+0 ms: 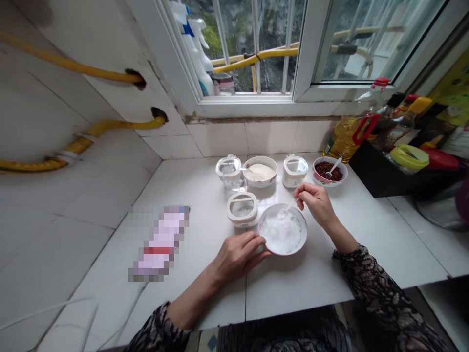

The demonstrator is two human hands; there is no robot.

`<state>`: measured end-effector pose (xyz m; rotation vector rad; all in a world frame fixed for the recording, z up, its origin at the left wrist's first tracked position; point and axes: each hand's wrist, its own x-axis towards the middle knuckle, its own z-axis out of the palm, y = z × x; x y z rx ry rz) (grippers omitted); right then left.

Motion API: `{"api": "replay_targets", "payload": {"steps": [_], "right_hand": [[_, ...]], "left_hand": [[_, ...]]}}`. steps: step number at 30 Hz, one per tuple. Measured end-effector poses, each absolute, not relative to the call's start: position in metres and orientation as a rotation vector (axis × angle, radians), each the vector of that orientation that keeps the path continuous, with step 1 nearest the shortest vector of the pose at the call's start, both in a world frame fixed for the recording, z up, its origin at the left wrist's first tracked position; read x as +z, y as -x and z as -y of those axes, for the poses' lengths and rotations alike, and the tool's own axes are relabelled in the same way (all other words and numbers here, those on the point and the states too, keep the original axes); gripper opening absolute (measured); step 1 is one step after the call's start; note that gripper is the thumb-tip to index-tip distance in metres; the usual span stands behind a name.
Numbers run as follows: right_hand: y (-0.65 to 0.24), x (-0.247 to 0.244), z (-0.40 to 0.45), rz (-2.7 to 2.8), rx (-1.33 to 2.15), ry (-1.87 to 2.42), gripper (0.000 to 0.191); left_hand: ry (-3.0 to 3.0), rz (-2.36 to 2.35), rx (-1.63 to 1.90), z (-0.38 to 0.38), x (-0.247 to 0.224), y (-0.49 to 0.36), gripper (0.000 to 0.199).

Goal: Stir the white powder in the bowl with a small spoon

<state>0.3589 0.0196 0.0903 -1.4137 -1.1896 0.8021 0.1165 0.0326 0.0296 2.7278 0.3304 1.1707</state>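
Note:
My left hand [242,252] grips the near left rim of a white bowl [303,244] with a pinkish edge. A white, grainy heap [281,233], like salt or sugar, fills much of that bowl. Pinched in the fingers of my right hand [315,203] is a small white spoon [284,213], its tip over the heap at the bowl's far side. Just left of the bowl stands a clear lidded jar [242,209]. Two similar jars, one at left [230,172] and one at right [294,171], flank a bowl of pale grains [261,172] with a spoon in it.
A bowl of dark red beans [328,171] with a white spoon sits at the back right. Beside it are an oil bottle [348,132] and a black rack [370,171] of condiments. A pixelated flat object [161,244] lies at left, near a cable [128,313]. A barred window is behind.

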Motion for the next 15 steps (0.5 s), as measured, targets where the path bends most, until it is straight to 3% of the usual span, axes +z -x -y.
{"api": "replay_targets", "payload": {"steps": [10, 15], "right_hand": [[-0.36, 0.088, -0.026, 0.993, 0.987, 1.303, 0.01], [-0.336, 0.089, -0.017, 1.172, 0.896, 1.195, 0.014]], "left_hand": [[-2.731, -0.336, 1.164, -0.032, 0.031, -0.117, 0.013], [-2.728, -0.346, 1.168, -0.032, 0.032, -0.117, 0.014]]}}
